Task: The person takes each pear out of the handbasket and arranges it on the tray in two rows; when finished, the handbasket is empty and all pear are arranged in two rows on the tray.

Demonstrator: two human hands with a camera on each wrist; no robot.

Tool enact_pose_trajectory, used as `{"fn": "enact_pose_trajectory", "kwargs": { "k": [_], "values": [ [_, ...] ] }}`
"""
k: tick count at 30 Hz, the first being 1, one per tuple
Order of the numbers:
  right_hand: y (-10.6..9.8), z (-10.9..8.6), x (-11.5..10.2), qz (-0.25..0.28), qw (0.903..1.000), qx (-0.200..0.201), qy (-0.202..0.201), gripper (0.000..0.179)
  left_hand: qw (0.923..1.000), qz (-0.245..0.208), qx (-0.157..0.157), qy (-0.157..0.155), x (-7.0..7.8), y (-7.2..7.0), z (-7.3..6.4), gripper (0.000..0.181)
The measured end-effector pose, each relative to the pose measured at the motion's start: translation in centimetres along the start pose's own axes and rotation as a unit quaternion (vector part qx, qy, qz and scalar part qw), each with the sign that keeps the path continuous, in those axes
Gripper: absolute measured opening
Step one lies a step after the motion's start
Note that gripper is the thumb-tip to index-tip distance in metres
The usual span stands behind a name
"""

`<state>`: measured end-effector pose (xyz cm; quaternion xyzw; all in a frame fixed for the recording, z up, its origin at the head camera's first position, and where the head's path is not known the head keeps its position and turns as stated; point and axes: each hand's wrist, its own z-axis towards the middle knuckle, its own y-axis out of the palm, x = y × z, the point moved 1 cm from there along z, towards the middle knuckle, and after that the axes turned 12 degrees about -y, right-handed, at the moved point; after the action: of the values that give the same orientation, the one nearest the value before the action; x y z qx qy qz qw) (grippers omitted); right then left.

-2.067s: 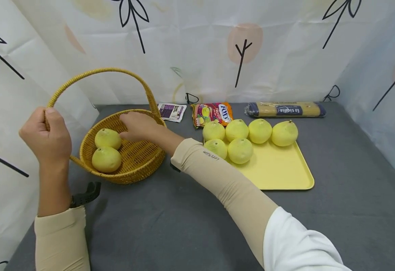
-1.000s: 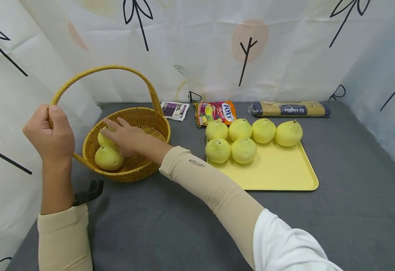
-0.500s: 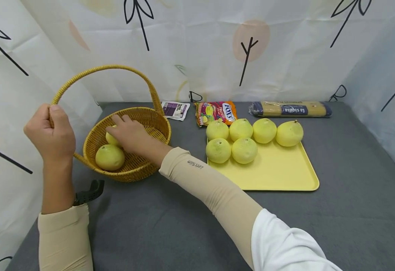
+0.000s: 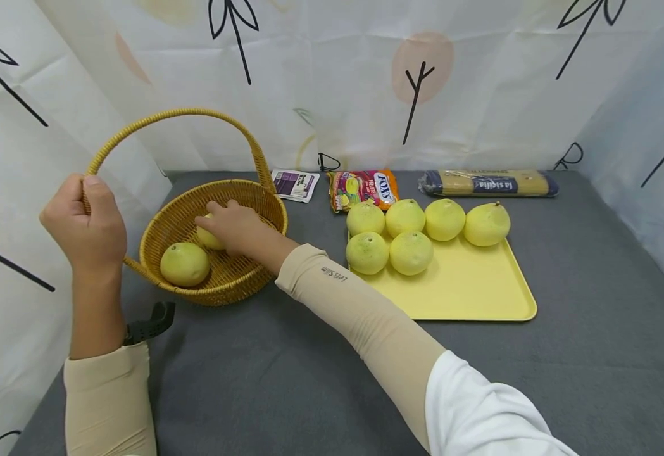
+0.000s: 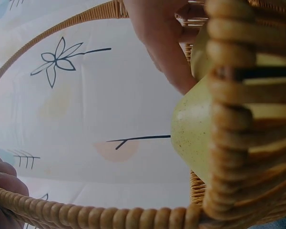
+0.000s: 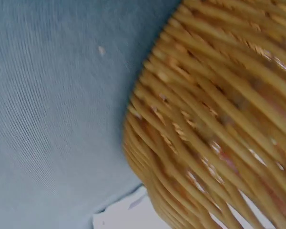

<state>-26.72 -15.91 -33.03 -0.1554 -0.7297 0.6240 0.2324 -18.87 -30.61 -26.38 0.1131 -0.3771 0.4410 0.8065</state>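
Observation:
A yellow wicker basket [image 4: 231, 272] tilts toward me at the left of the table. My left hand [image 4: 89, 221] is wrapped around its arched handle [image 4: 192, 113]. Inside the basket, my right hand [image 4: 243, 233] holds a pale yellow pomelo [image 4: 209, 239], its fingers curled over the top and much of the fruit hidden. Another pomelo [image 4: 185, 264] lies nearer the basket's front left wall. In the left wrist view a speckled pomelo [image 5: 193, 129] shows behind the wicker, close to the right hand's fingers. The right wrist view has only the basket's woven outer side [image 6: 205, 114] and cloth.
To the right, a yellow tray [image 4: 468, 285] bears several pomelos [image 4: 411, 253] along its back and left. Behind stand a purple-and-white packet [image 4: 295, 185], a Fox's candy bag [image 4: 363, 190] and a spaghetti pack [image 4: 488, 183]. A patterned curtain [image 4: 332, 95] encloses the grey table.
My right hand has reached left to the rear pomelo, taken hold of it and drawn it rightward within the basket, apart from the front one. The left hand keeps its grip on the handle.

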Motion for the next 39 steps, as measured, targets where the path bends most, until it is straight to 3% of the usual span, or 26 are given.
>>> {"fn": "enact_pose_trajectory", "kwargs": {
  "k": [8, 16, 21, 24, 28, 31, 37, 39],
  "values": [
    [-1.5, -1.3, -0.1, 0.008, 0.9952, -0.091, 0.036, 0.082, 1.0, 0.006, 0.002, -0.006, -0.2, -0.1, 0.0, 0.039],
    [-2.4, -2.0, 0.1, 0.07, 0.9901, -0.121, 0.014, 0.082, 0.9999, 0.009, -0.002, -0.011, -0.2, -0.2, -0.1, 0.038],
    [-2.8, -2.1, 0.4, 0.119, 0.983, -0.14, 0.001, 0.053, 0.9999, 0.011, -0.001, -0.011, -0.1, -0.2, -0.2, 0.038],
    [-2.1, -2.1, 0.8, 0.182, 0.977, -0.111, 0.009, 0.043, 0.9999, 0.013, -0.001, -0.01, -0.1, -0.1, -0.1, 0.038],
    [-0.1, -2.4, 1.3, 0.28, 0.9597, -0.018, 0.022, 0.043, 0.9998, 0.015, -0.004, -0.013, -0.1, -0.2, -0.1, 0.038],
    [0.8, -2.9, 1.5, 0.313, 0.9489, 0.03, 0.026, 0.046, 0.9998, 0.015, -0.006, -0.014, -0.1, -0.2, -0.2, 0.037],
    [1.2, -3.3, 1.9, 0.379, 0.9244, 0.046, 0.01, 0.052, 0.9999, 0.011, -0.002, -0.01, -0.1, -0.1, -0.1, 0.037],
    [1.3, -3.3, 2.1, 0.385, 0.9206, 0.063, -0.006, 0.049, 0.9999, 0.01, -0.003, -0.012, -0.1, -0.1, -0.1, 0.038]
  ]
}}
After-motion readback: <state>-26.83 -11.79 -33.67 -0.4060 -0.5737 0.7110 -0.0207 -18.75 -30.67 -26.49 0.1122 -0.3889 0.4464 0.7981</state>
